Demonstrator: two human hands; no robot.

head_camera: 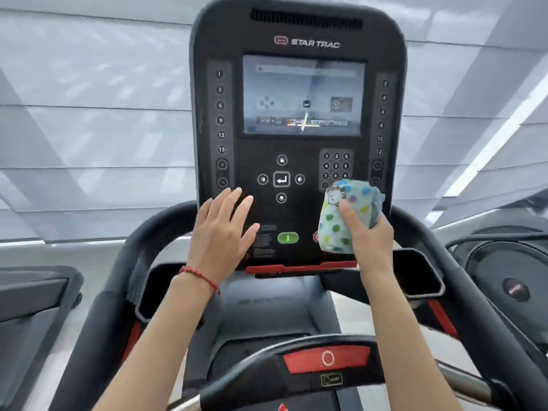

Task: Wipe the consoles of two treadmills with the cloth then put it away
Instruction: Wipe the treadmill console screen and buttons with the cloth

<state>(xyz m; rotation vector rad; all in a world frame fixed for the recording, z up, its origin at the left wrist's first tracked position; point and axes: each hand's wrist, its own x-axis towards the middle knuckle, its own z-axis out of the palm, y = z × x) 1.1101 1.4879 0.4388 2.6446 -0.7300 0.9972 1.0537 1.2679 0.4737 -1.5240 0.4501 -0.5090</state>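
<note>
A black treadmill console (296, 161) with a lit screen (302, 96) and button pads fills the middle of the head view. My right hand (369, 232) grips a bunched pale blue cloth with coloured dots (341, 218) and presses it on the console's lower right, below the number keypad, covering part of a red button. My left hand (222, 229) lies flat with fingers spread on the console's lower left, holding nothing. A red string bracelet circles my left wrist.
Curved black handrails (139, 247) flank the console, with a tray pocket (421, 274) on each side. A front bar with a red stop pad (326, 358) crosses below my arms. Part of another machine (35, 298) stands at left, another at right (504, 268). Window blinds lie behind.
</note>
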